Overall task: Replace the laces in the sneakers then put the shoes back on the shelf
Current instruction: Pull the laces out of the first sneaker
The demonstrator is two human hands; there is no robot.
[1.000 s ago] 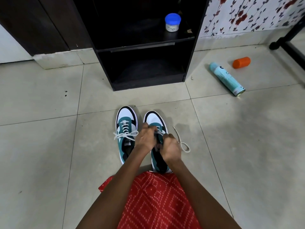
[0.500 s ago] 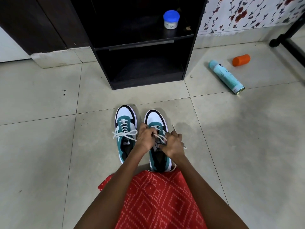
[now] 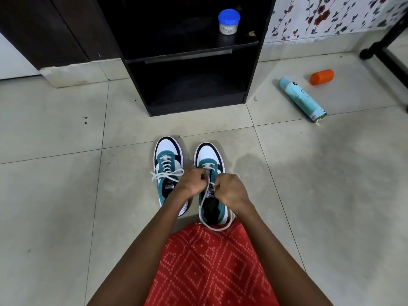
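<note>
Two teal, white and black sneakers stand side by side on the tiled floor, toes pointing at the shelf. The left sneaker (image 3: pixel 167 161) has a white lace tied in a bow. Over the right sneaker (image 3: pixel 208 155) my left hand (image 3: pixel 192 182) and my right hand (image 3: pixel 230 188) are both closed on its white lace (image 3: pixel 204 208). That lace runs down from my hands and loops around the heel, ending at my red patterned garment. My hands hide the upper eyelets. The black shelf (image 3: pixel 189 54) stands just beyond the shoes, its lower compartment bare.
A white jar with a blue lid (image 3: pixel 229 21) sits on the shelf's upper board. A teal spray can (image 3: pixel 301 98) and an orange cap (image 3: pixel 322 77) lie on the floor to the right. A black stand foot (image 3: pixel 379 47) is at far right.
The loose lace end that lay on the floor right of the shoe has been pulled in. It now loops back around the heel, and my hands sit closer together over the tongue.
</note>
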